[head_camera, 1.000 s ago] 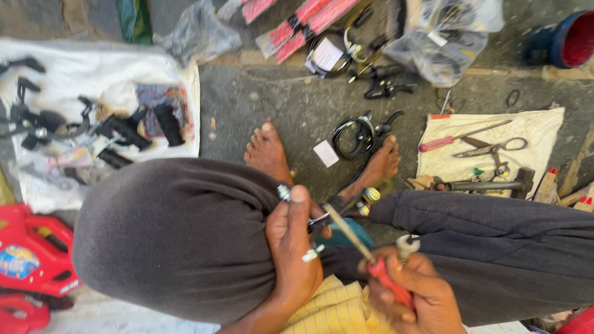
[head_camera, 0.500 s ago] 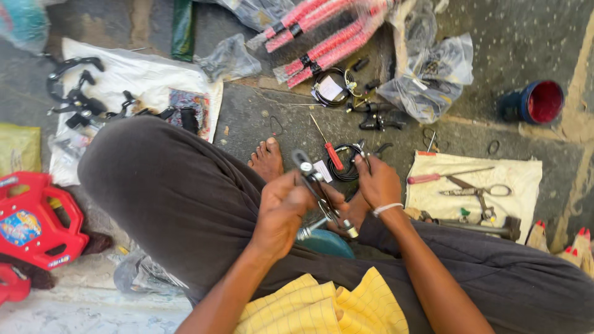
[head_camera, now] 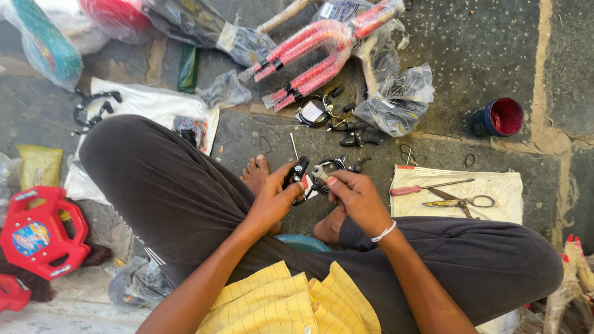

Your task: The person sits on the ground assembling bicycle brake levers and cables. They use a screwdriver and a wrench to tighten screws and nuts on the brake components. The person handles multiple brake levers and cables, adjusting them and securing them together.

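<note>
The person sits cross-legged on the stone floor [head_camera: 470,55], both hands brought together over the bare feet, close in where the eyes can follow the small work. The left hand [head_camera: 272,198] is wrapped around a black brake lever [head_camera: 298,173], fingers closed on it, holding it upright and steady. The right hand [head_camera: 356,195] pinches a small metal part [head_camera: 320,171] at the lever's top, thumb and fingertips closed on it, touching the lever. A black cable coil [head_camera: 337,166] lies on the floor just behind the hands.

To the right, a white cloth [head_camera: 495,185] keeps tools off the grit: a red-handled screwdriver [head_camera: 421,188] and scissors [head_camera: 461,202], side by side, within easy reach of the right hand. Farther off, red handlebars [head_camera: 315,52] in plastic wrap lie near a bag of parts [head_camera: 396,99]. A red cup [head_camera: 498,117] stands far right. At the left edge, a red plastic toy piece [head_camera: 37,235] lies well apart from the work.
</note>
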